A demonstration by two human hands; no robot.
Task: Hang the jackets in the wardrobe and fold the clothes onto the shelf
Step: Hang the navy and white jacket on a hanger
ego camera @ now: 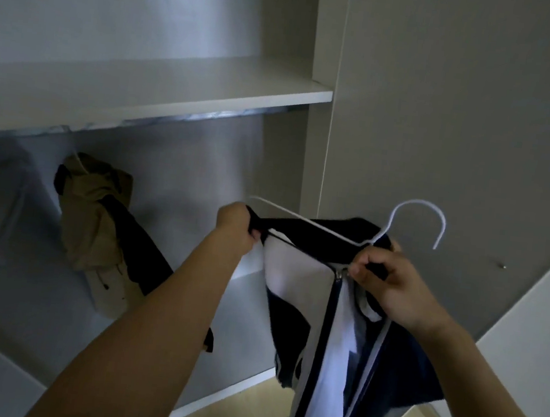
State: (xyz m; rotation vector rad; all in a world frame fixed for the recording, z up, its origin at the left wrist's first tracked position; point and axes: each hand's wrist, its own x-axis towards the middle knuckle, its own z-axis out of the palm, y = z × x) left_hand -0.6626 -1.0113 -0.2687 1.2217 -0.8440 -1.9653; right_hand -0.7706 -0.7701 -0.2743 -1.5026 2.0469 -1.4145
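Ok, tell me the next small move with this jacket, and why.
Probably pull the collar in the left hand over the hanger's bare arm. The navy-and-white jacket isn't seated on that side, the right hand steadies the neck, and the hook is free for the rail.

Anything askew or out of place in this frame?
Yes. The tan jacket on the rail hangs bunched and twisted, not flat. The navy-and-white jacket sits crooked on the white hanger, one shoulder off it, gripped by the left hand.
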